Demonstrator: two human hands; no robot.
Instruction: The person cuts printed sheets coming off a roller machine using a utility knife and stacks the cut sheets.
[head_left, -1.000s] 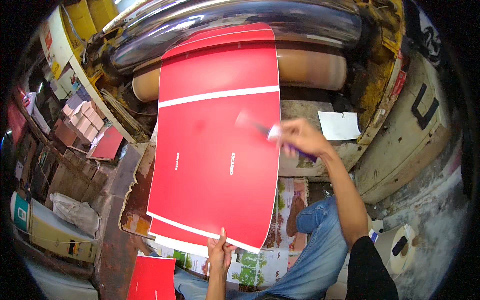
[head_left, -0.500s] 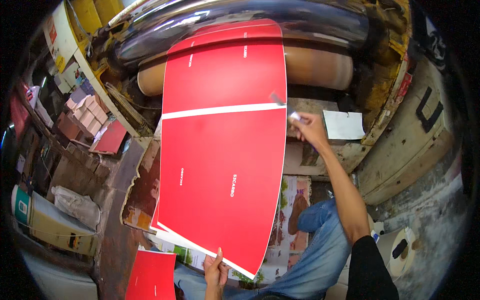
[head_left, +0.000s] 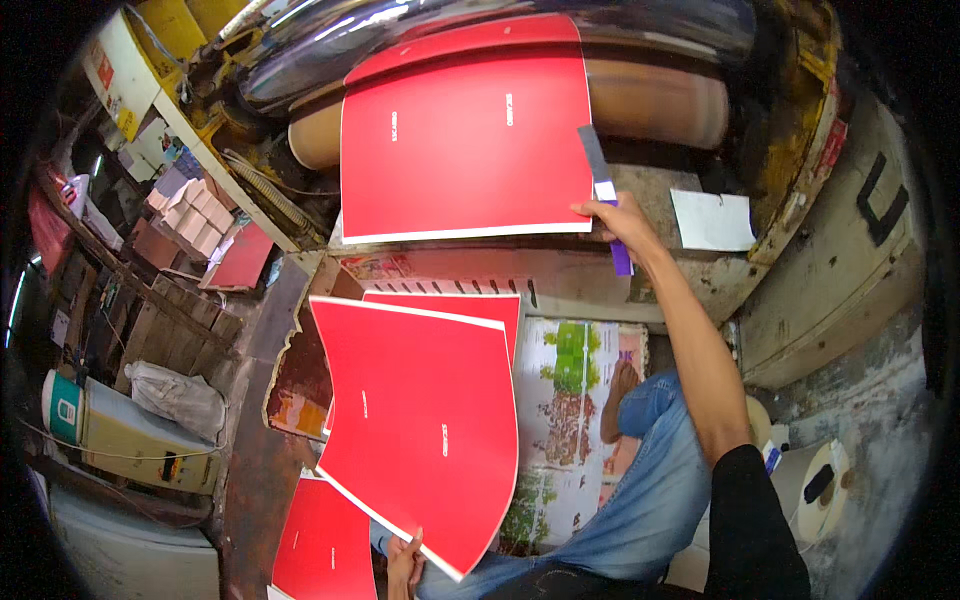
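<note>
My left hand [head_left: 403,562] pinches the white near edge of a loose red printed sheet [head_left: 420,400], which bends above my lap. My right hand [head_left: 622,222] is closed round a knife-like tool with a flat grey blade [head_left: 594,158] and a purple handle [head_left: 622,262]. Its thumb and finger also meet the right near corner of another red sheet [head_left: 465,165]. That upper sheet lies over a brown roller [head_left: 660,105] and runs up against a shiny metal roller [head_left: 670,35]. Between the two sheets is a wide gap.
Another red sheet [head_left: 505,305] lies under the loose one, and more red sheets [head_left: 325,545] are at lower left. A white paper piece [head_left: 712,220] rests on the machine's ledge at right. White rolls [head_left: 825,490] stand by my right leg. Pink stacks [head_left: 195,220] sit far left.
The lower sheet has parted from the upper one along the white band, and my left hand has drawn it nearer and left. My right hand has moved slightly to the sheet's corner.
</note>
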